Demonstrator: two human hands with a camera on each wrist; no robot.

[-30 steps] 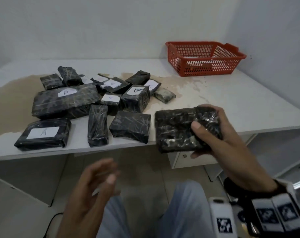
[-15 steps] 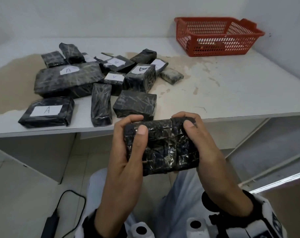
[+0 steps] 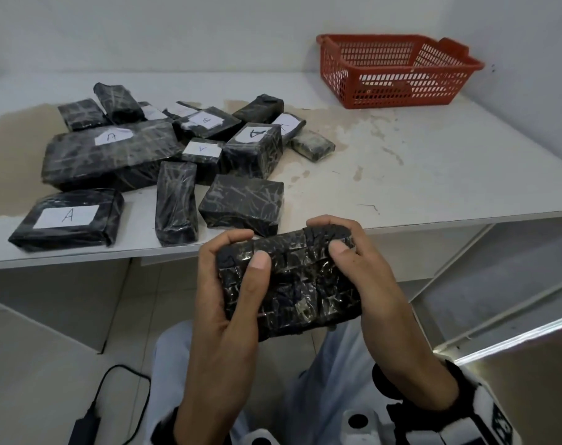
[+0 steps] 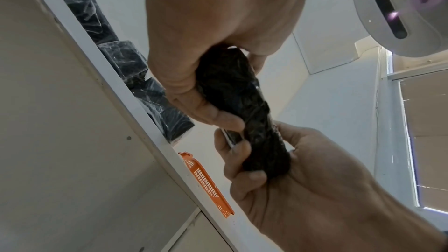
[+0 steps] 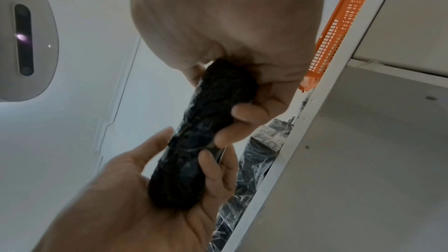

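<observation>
I hold a black plastic-wrapped parcel (image 3: 289, 281) with both hands, in front of the table edge and above my lap. My left hand (image 3: 245, 250) grips its left end, thumb on the top face and fingers curled over the far edge. At the right end my right hand (image 3: 335, 239) grips the same way. No label shows on the face turned to me. In the left wrist view the parcel (image 4: 237, 102) runs edge-on from my left hand (image 4: 218, 49) to my right hand (image 4: 290, 170). The right wrist view shows the parcel (image 5: 206, 131) between both palms.
A white table (image 3: 433, 175) carries a heap of several black wrapped parcels (image 3: 241, 200), some with white labels marked A or B. A red mesh basket (image 3: 398, 72) stands at the back right by the wall. A charger and its cable (image 3: 86, 422) lie on the floor at lower left.
One second ago only my right hand held the parcel, over the table edge. My left hand has come up and taken its left end, and the parcel has come closer to me.
</observation>
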